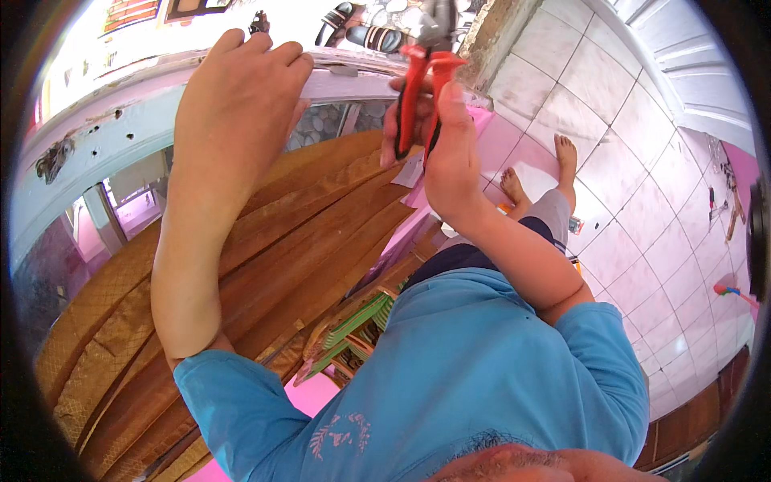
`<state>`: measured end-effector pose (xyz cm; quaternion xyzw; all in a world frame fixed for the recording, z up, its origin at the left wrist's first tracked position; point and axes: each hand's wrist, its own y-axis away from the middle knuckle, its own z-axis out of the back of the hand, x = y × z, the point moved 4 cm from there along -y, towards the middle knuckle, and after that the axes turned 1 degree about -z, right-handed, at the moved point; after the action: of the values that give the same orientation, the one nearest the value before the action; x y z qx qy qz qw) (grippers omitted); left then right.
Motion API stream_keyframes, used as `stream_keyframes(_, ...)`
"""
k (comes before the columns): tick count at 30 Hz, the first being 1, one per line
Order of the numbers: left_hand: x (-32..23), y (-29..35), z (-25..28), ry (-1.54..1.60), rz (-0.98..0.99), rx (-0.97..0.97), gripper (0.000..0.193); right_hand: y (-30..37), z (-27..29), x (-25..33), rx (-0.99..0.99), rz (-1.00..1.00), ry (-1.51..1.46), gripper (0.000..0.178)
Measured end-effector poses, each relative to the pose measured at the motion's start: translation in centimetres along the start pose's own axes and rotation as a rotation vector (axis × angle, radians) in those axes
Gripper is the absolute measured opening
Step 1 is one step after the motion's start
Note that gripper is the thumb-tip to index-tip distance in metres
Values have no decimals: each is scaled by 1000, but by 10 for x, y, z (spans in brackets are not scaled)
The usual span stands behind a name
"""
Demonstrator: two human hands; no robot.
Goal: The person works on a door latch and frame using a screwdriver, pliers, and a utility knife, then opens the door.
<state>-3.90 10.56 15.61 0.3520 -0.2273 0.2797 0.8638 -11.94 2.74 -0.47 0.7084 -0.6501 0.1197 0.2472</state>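
Note:
Red-and-black-handled pliers (pixel 411 104) point upward in my right hand (pixel 454 157), whose fingers and thumb close round the grips. Motion smears their grey jaws at the top edge of the view, and nothing clearly shows between them. My left hand (pixel 241 100) is at the pale, worn window frame (pixel 128 120), back of the hand up and fingers curled over its top. A small dark metal piece (pixel 259 22) sticks up just beyond those fingers. The fingertips are hidden, so what they grip cannot be made out.
Brown curtain-like cloth (pixel 281 233) hangs below the frame on the left. Sandals (pixel 373 38) lie outside on pebbled ground. A white louvred door (pixel 691 56) stands at upper right. Tools, including a red-handled screwdriver (pixel 711 201), lie on the tiled floor (pixel 634 217).

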Motion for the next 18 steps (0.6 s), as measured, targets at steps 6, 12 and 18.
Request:
stream_keyframes(6,2,-1,2,-18,-8,-13,18,19,13,-59,146,-118,454,44)
stream_keyframes(12,2,-5,0,-18,-18,-20,18,-1,14,-57,-10,85,177,44)
stream_keyframes(18,1,0,0,-16,15,13,19,14,17,-79,26,1,331,50)
